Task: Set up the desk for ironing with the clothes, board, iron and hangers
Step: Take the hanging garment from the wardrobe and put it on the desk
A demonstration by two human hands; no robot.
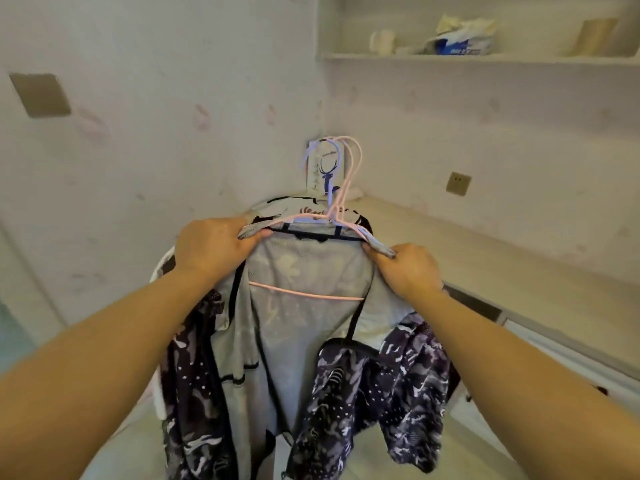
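Note:
A grey mesh-lined jacket (pixel 304 327) with a dark patterned outside hangs open in front of me. Inside it sits a pink hanger (pixel 308 292), with more pink and lilac hangers (pixel 346 174) bunched at its collar. My left hand (pixel 211 245) grips the left shoulder of the jacket together with the hanger's end. At the right shoulder, my right hand (pixel 408 268) pinches the fabric in the same way. Behind the jacket lies another light garment (pixel 277 202) with dark markings.
A white desk (pixel 467 244) runs along the right wall into the corner, where a white box with a deer print (pixel 327 168) stands. A shelf (pixel 485 57) above holds packets. A wall socket (pixel 458 183) sits right of the corner. A white chair edge (pixel 162 268) shows behind my left arm.

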